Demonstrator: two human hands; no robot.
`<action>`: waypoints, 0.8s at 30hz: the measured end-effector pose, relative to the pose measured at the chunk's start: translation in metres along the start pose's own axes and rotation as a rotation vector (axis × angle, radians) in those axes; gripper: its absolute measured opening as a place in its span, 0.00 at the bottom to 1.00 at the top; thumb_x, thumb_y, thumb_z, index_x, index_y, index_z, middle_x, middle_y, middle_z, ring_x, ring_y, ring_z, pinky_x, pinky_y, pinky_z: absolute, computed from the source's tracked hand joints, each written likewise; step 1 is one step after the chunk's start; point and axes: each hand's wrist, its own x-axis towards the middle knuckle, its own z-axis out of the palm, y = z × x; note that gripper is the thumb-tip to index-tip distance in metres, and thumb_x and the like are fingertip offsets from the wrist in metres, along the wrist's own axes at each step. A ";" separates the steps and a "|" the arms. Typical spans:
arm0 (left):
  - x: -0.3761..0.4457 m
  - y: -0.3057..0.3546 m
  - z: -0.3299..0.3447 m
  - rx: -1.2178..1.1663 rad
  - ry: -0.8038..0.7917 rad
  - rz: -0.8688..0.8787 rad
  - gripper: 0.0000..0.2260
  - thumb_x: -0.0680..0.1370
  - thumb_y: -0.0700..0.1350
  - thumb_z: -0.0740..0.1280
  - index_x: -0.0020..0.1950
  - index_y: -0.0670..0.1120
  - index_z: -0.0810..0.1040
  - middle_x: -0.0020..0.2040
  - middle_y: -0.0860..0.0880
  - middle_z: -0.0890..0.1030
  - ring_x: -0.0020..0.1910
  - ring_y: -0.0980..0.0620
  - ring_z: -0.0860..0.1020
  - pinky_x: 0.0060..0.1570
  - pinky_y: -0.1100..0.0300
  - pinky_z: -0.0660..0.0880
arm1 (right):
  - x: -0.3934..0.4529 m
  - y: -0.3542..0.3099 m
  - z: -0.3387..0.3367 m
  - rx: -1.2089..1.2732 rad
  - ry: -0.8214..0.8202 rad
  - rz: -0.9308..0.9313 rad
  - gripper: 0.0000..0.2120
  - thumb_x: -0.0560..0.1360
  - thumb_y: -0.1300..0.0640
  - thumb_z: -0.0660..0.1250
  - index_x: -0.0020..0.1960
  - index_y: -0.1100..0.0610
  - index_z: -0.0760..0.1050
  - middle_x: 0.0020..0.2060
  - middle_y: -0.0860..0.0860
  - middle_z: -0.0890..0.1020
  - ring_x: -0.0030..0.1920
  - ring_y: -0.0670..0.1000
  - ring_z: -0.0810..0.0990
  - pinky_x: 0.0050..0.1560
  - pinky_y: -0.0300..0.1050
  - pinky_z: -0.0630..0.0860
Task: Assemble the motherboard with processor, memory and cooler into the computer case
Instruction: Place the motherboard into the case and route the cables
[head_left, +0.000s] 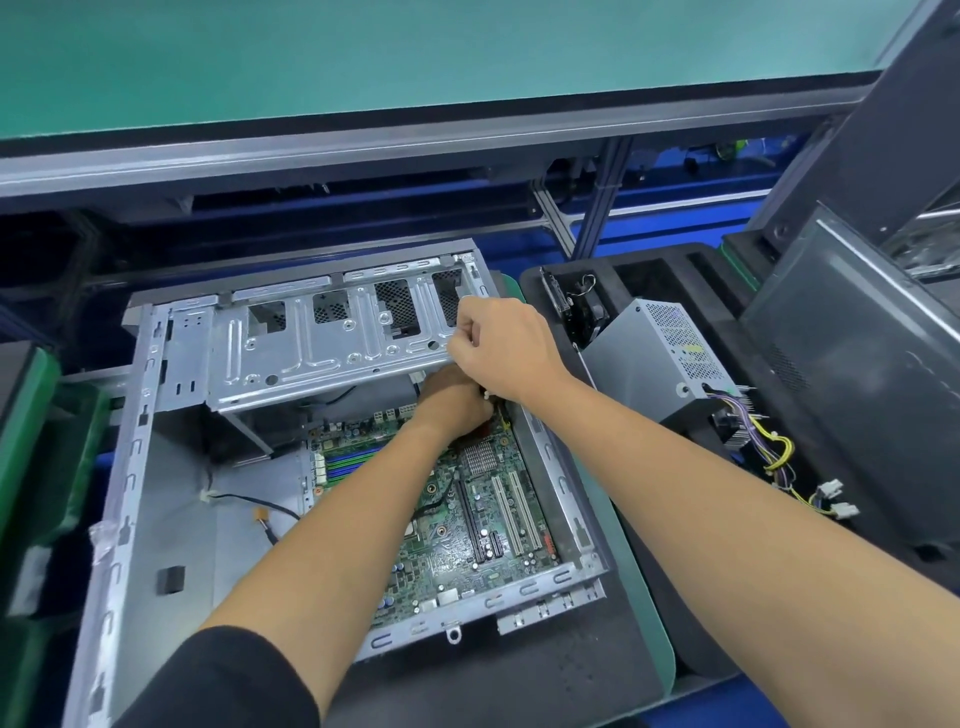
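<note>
The open grey computer case (130, 467) lies flat on a green-edged mat. The green motherboard (467, 525) sits in its right half, with blue and green memory slots (348, 462) and a small silver heatsink (480, 460). A metal drive cage (322, 353) spans the far end. My left hand (454, 402) reaches under the cage's right end to the board's far corner, fingers curled at a small white connector (486, 397). Just above it, my right hand (504, 348) grips the cage's right edge. The fingertips of both hands are hidden.
A grey power supply (654, 353) with a bundle of coloured wires (779, 452) lies in a black foam tray (550, 280) to the right, beside a small fan (587, 306). A dark panel (857, 374) leans further right. A loose black cable (249, 504) lies on the case floor.
</note>
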 end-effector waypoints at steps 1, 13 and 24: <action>-0.004 0.001 -0.001 0.015 0.013 0.018 0.08 0.73 0.40 0.63 0.35 0.47 0.68 0.29 0.51 0.67 0.28 0.50 0.67 0.26 0.61 0.61 | 0.000 0.000 0.000 0.000 -0.002 -0.002 0.06 0.73 0.58 0.63 0.40 0.59 0.74 0.29 0.51 0.76 0.34 0.53 0.74 0.35 0.45 0.71; -0.085 -0.100 -0.057 0.086 -0.066 -0.179 0.14 0.81 0.45 0.55 0.64 0.43 0.72 0.61 0.40 0.77 0.55 0.42 0.76 0.52 0.55 0.71 | -0.003 0.000 -0.001 -0.049 -0.024 -0.024 0.07 0.73 0.58 0.62 0.39 0.60 0.73 0.29 0.54 0.78 0.34 0.56 0.77 0.36 0.47 0.73; -0.103 -0.136 -0.045 0.477 -0.045 -0.247 0.18 0.75 0.32 0.62 0.65 0.35 0.70 0.62 0.38 0.73 0.56 0.42 0.77 0.52 0.53 0.76 | -0.002 -0.001 0.001 -0.086 -0.013 -0.036 0.06 0.73 0.58 0.62 0.39 0.59 0.73 0.28 0.52 0.76 0.32 0.54 0.74 0.31 0.43 0.67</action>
